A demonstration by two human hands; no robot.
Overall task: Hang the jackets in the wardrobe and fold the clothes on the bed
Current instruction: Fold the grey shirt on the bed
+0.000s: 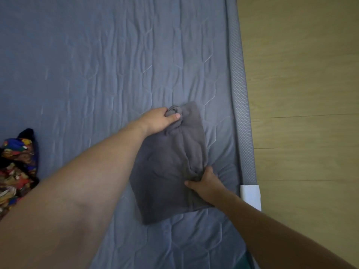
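A crumpled multicoloured garment (16, 167) is seen at 9 o'clock, cut off by the left border of the view, on the blue quilted bed (87, 65). From there a wide stretch of bare quilted cover is left open towards 12 o'clock and across to the middle.

The left hand (162, 119) is reached out just right of centre; a bunched far corner of the grey folded garment (167, 167) is gripped there, with the thumb laid over the gathered cloth and the fingers curled round it. The garment is laid flat on the bed at about 5 o'clock from centre, its long sides running towards 12 and 6 o'clock, its near edge well clear of the bottom border.

The right hand (206, 184) is set on the garment's right edge near its lower half; the cloth is pinched there, fingers tucked into a fold, thumb pointing to 9 o'clock.

Only a narrow strip of cover is left between the garment and the grey mesh bed edge (240, 113) at 3 o'clock. A white corner piece (250, 195) is fitted low on that edge. Beyond it the wooden floor (301, 94) is seen.
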